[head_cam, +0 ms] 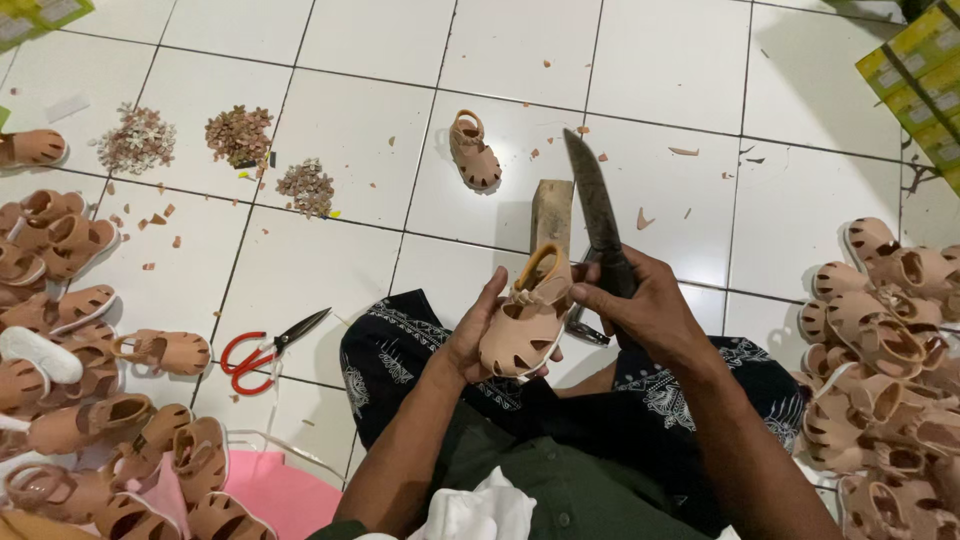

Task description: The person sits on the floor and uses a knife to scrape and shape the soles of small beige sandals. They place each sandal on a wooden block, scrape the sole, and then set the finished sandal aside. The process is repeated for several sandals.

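Observation:
My left hand [472, 335] grips a small tan child's sandal [525, 320], sole side toward me, toe pointing down, above my lap. In my right hand [645, 305] I hold a long dark-bladed knife [592, 195], its blade pointing up and away and its handle inside my fist. My right thumb and fingers touch the sandal's heel strap. A wooden block [551, 212] lies on the white tile floor just beyond the sandal.
Heaps of tan sandals lie at the left [70, 350] and right [885, 350]. A lone sandal [475, 152] rests farther out. Red-handled scissors [262, 352] lie on the floor at left. Piles of small flower trims [240, 135] sit far left. Yellow boxes [925, 75] stand top right.

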The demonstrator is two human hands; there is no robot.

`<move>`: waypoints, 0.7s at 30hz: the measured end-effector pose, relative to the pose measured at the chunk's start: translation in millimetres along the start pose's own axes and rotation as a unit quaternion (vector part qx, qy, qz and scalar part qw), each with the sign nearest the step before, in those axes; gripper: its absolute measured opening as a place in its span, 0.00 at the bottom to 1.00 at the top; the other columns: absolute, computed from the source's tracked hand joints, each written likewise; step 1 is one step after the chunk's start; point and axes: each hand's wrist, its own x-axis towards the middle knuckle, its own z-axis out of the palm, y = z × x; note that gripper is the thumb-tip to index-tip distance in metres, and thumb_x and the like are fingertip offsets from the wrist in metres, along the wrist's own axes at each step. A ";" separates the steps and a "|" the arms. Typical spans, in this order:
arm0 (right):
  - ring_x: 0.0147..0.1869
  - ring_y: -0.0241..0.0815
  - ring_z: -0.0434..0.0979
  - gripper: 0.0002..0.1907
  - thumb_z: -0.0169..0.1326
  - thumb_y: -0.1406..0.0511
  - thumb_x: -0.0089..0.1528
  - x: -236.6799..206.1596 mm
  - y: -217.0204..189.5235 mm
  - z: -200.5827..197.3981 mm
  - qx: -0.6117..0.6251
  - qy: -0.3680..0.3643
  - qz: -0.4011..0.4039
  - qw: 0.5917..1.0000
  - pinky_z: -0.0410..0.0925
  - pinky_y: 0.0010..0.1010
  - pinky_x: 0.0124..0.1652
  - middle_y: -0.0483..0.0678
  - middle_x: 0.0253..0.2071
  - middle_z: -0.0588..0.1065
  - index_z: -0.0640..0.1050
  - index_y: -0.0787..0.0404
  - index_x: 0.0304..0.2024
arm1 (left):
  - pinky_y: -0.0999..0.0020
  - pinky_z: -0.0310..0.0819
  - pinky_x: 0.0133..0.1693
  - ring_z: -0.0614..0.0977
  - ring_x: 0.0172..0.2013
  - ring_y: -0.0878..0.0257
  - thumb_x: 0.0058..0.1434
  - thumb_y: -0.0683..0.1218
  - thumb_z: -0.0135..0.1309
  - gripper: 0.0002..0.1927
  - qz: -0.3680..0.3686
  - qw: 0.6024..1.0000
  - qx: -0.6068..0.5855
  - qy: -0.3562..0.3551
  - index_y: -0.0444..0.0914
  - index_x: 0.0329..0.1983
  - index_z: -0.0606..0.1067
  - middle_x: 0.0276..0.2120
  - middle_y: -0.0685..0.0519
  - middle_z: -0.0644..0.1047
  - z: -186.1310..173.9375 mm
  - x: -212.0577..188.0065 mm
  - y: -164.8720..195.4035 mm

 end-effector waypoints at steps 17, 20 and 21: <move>0.19 0.29 0.69 0.11 0.65 0.67 0.58 7.4 30.7 5.7 0.055 0.080 0.012 0.995 0.62 0.21 0.17 0.42 0.21 0.73 0.73 0.60 0.33 | 0.45 0.63 0.61 0.62 0.67 0.37 0.60 0.48 0.58 0.13 0.246 0.624 0.674 0.309 0.32 0.39 0.77 0.67 0.31 0.61 57.3 15.6 -6.1; 0.19 0.28 0.68 0.11 0.65 0.68 0.59 7.5 36.5 7.2 0.066 0.081 0.001 0.995 0.60 0.21 0.17 0.41 0.22 0.73 0.73 0.61 0.33 | 0.48 0.62 0.62 0.65 0.66 0.39 0.57 0.48 0.59 0.12 0.227 0.624 0.667 0.337 0.32 0.32 0.80 0.66 0.34 0.66 54.9 24.3 -5.9; 0.19 0.28 0.68 0.11 0.65 0.68 0.59 7.6 37.9 7.9 0.065 0.086 0.009 0.994 0.60 0.21 0.18 0.41 0.21 0.73 0.74 0.61 0.34 | 0.49 0.63 0.62 0.67 0.65 0.40 0.57 0.48 0.60 0.12 0.223 0.632 0.659 0.341 0.33 0.32 0.81 0.65 0.35 0.66 53.6 25.9 -7.5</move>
